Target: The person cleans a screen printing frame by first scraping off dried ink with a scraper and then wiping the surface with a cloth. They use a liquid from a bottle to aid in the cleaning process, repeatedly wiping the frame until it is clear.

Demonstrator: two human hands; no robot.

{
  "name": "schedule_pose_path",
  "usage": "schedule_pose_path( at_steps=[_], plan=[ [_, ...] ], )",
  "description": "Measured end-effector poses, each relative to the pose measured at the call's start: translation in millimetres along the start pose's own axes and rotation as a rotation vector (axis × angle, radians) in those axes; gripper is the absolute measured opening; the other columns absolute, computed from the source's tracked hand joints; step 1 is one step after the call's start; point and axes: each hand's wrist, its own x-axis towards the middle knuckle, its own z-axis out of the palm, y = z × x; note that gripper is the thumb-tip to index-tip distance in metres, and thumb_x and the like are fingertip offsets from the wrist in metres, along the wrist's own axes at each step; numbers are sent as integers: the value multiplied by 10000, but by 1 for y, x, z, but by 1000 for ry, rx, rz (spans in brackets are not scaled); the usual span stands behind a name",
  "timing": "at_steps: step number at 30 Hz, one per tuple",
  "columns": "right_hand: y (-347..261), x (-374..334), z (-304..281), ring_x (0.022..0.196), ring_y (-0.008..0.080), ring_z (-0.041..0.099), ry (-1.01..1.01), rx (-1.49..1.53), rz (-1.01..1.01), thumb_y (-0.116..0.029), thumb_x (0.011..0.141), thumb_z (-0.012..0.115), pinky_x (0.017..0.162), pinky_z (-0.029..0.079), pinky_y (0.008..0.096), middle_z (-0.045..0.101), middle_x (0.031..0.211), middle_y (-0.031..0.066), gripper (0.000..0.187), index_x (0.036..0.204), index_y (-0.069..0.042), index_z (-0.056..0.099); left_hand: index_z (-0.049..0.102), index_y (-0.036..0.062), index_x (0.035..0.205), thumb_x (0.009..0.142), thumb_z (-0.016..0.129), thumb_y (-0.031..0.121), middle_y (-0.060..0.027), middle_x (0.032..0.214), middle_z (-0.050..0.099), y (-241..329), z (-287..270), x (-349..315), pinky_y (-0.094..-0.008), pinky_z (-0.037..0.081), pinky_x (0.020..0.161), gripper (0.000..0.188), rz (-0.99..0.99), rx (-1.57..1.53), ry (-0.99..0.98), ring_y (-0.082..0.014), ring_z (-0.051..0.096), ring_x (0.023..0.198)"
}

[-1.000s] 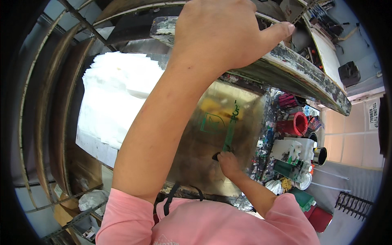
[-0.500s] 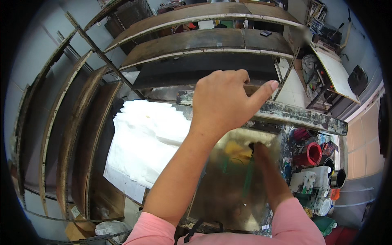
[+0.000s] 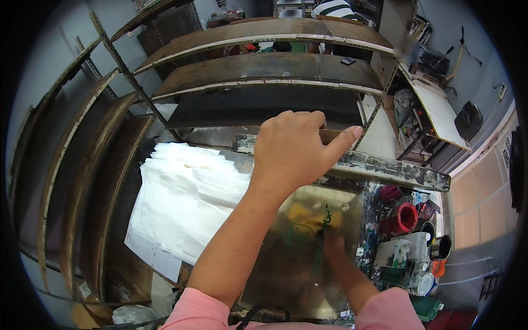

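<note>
My left hand (image 3: 294, 154) is closed over a paint-stained wooden bar (image 3: 396, 169), its fingers curled over the far side and mostly hidden, thumb stretched right. Below the bar lies a brownish, see-through panel (image 3: 280, 275) with a yellow patch (image 3: 300, 213) and green marks; it looks like a printing screen. My right hand (image 3: 332, 246) is over the panel's right part, close to the yellow patch, and smeared by motion. A small dark thing shows at its fingertips, too blurred to name. Left of the panel lies a spread stack of white sheets (image 3: 181, 201).
Paint-stained tubs and bottles crowd the right, among them a red tub (image 3: 406, 217) and a green container (image 3: 426, 308). Brown shelves (image 3: 231, 74) stand ahead, with more shelving (image 3: 118, 203) at the left. Beyond them a person in a striped top (image 3: 335, 8) shows partly.
My right hand has moved nearer to me and slightly left over the panel, uncovering more green marks. My left hand stays on the bar. The view has shifted, bringing the striped top in.
</note>
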Motion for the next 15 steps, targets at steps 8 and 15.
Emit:
schedule_pose_path(
  at_steps=[8,15],
  plan=[
    [29,119,-32,892,376,699,181,274,158,-141,962,538,799,555,494,701,966,219,184,946,-37,690,726,14,756,893,587,709,-179,734,699,1,-1,-5,-465,541,716,722,18,-28,26,-356,698,781],
    [-33,-94,-19,921,352,644,-47,59,-403,-136,855,575,819,512,469,649,929,148,143,952,-83,666,747,42,776,888,582,726,-113,711,702,-1,1,-1,-427,525,696,713,40,-8,81,-308,697,764]
  ],
)
